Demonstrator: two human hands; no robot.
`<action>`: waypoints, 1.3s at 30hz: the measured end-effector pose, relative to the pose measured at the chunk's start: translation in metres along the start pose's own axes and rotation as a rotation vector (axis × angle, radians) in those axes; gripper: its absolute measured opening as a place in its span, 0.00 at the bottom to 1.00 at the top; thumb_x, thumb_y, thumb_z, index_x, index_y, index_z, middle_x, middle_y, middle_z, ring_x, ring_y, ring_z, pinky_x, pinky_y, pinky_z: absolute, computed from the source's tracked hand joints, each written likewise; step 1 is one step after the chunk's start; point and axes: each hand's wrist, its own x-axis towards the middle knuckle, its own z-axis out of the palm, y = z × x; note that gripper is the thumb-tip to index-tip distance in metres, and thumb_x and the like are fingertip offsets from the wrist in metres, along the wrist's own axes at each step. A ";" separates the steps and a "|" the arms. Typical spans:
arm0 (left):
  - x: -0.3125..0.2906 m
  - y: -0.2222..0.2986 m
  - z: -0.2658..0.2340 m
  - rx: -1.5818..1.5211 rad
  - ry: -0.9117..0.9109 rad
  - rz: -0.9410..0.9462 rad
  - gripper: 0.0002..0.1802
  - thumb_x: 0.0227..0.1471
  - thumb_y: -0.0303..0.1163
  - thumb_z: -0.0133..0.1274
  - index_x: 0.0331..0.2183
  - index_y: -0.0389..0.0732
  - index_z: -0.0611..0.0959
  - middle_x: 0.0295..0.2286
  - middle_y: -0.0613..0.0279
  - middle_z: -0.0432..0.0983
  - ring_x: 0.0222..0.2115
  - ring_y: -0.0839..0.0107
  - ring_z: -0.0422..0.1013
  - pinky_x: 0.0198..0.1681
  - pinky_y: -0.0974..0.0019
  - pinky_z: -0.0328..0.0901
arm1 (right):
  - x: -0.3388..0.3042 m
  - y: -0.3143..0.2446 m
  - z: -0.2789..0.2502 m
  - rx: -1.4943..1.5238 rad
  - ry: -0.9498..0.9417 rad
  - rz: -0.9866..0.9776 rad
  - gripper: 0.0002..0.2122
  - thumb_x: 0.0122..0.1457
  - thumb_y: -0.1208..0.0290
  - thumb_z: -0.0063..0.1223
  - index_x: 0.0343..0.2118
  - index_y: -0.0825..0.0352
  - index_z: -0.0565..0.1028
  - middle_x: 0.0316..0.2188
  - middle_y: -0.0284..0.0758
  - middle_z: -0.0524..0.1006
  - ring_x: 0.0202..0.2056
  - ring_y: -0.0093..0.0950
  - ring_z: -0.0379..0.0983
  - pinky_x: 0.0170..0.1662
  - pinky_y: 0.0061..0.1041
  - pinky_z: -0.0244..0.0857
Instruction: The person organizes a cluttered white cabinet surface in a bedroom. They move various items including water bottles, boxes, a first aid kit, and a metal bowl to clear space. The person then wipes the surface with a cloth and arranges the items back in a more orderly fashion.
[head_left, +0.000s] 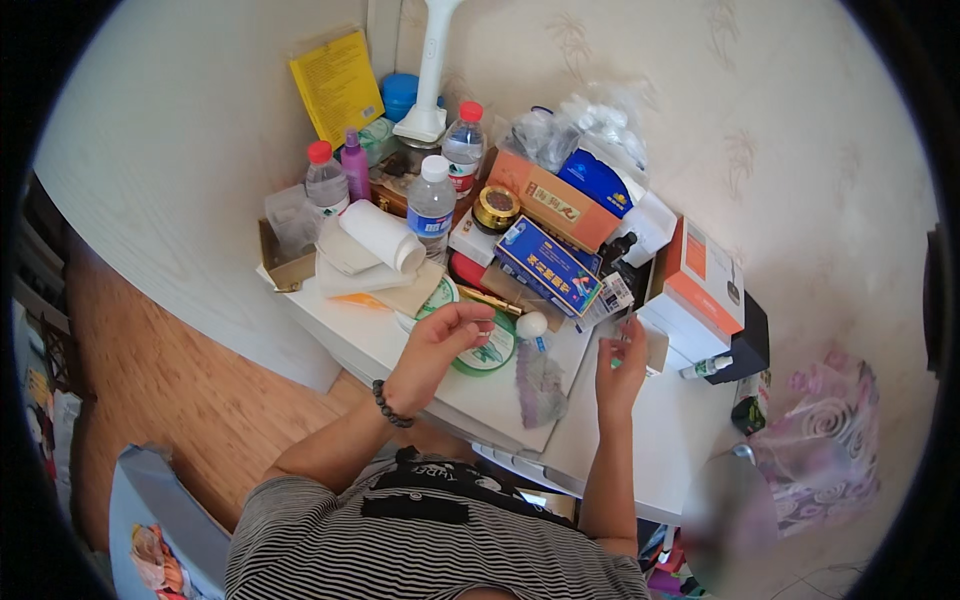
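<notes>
My left hand (440,345), with a dark bead bracelet (390,405) at the wrist, is raised over the front of the white table. Its thumb and fingers are pinched together at something small and clear that I cannot make out. A round green-rimmed tub (490,362) lies just under and beside those fingertips. Across from it, my right hand (622,375) is also closed in a pinch, in front of a small white box (655,350); whatever it grips is too faint to name. Between both hands lie a white round knob-like piece (531,325) and a crumpled clear bag (541,388).
Behind my hands stand water bottles (431,205), a white tube-shaped container (385,238), a blue box (548,265), an orange box (556,200) and a white-and-orange carton (695,290). A white wand-like device (430,70) rises at the back. The table's front edge runs near my body.
</notes>
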 end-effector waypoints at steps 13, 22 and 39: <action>0.105 0.149 -0.169 1.177 0.804 0.495 0.24 0.46 0.37 0.64 0.43 0.33 0.80 0.36 0.53 0.79 0.34 0.66 0.74 0.40 0.66 0.67 | -0.016 -0.100 0.019 0.155 -0.031 -0.242 0.19 0.53 0.84 0.55 0.49 0.71 0.70 0.36 0.40 0.77 0.30 0.25 0.74 0.33 0.22 0.69; 0.103 0.171 -0.163 0.766 0.640 0.674 0.18 0.47 0.33 0.64 0.40 0.34 0.83 0.33 0.58 0.80 0.33 0.71 0.74 0.40 0.69 0.67 | 0.069 -0.194 0.108 0.099 -0.158 -0.455 0.23 0.52 0.73 0.60 0.52 0.69 0.66 0.37 0.42 0.74 0.37 0.38 0.74 0.41 0.32 0.69; -0.076 0.273 -0.121 0.197 0.154 0.938 0.18 0.61 0.42 0.47 0.45 0.39 0.76 0.39 0.57 0.75 0.39 0.69 0.74 0.39 0.69 0.68 | 0.092 -0.241 0.125 0.658 -0.019 -0.336 0.18 0.52 0.79 0.60 0.47 0.72 0.72 0.45 0.37 0.75 0.45 0.27 0.71 0.52 0.30 0.66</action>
